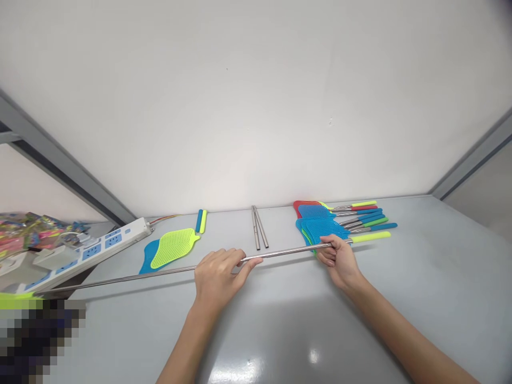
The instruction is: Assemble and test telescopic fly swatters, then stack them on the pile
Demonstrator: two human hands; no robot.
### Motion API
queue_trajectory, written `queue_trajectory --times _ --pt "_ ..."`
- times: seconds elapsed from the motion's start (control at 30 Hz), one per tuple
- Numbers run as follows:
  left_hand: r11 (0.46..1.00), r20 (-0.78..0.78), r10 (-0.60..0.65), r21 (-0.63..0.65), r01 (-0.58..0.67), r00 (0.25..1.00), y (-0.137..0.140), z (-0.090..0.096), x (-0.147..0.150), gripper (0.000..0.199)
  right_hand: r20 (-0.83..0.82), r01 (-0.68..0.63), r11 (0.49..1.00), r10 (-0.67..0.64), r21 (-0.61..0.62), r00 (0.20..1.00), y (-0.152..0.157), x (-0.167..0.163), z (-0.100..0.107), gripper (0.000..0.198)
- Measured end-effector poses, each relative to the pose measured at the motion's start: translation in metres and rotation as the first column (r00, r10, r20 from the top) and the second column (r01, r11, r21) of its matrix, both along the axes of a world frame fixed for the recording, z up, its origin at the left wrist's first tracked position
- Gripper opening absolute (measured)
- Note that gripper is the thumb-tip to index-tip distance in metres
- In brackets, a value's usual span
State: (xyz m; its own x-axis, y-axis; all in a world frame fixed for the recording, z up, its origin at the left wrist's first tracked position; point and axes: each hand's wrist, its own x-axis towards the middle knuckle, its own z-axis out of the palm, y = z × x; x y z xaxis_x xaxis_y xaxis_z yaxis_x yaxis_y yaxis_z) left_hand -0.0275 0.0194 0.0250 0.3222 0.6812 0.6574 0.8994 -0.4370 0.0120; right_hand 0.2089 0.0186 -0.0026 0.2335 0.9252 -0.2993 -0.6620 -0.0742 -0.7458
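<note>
A long telescopic fly swatter (288, 250) stretches across the table, its metal rod drawn out. My left hand (222, 272) is closed around the middle of the rod, thumb along it. Near the yellow-green grip at the right end, my right hand (336, 258) pinches the same rod. The swatter's yellow-green head (20, 300) shows only in part at the left edge. Behind my right hand lies a pile of fly swatters with blue heads (326, 228) and a red head (298, 205). Their handles point right.
A yellow-green swatter head (176, 246) overlaps a blue one (149, 257) at left. Two loose grips (203, 221) and several metal rods (257, 229) lie near the wall. A power strip (96, 250) with plugs stands left, beside colourful wrapped items (32, 232). Grey frame posts (64, 160) border the table.
</note>
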Motion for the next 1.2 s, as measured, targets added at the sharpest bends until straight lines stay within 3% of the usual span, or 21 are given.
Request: queue_trajectory --times 0.33,0.73,1.0,1.2 --pt "0.999 -0.001 -0.009 0.034 0.009 1.000 0.000 0.000 0.002 0.032 -0.011 0.039 0.999 -0.039 0.031 0.999 0.001 0.001 0.003 0.027" --pt "0.989 0.053 -0.118 0.096 0.112 0.992 0.001 0.000 0.004 0.018 -0.032 0.125 0.983 -0.121 0.138 0.992 0.002 0.006 0.009 0.038" --pt "0.992 0.019 -0.086 0.097 0.084 0.996 0.000 0.000 0.001 0.019 -0.011 0.236 0.950 -0.239 0.206 0.971 0.008 0.022 0.006 0.039" --pt "0.993 0.021 -0.081 0.091 0.078 0.997 0.001 0.000 0.002 0.020 -0.034 0.243 0.951 -0.241 0.191 0.970 0.010 0.025 0.003 0.040"
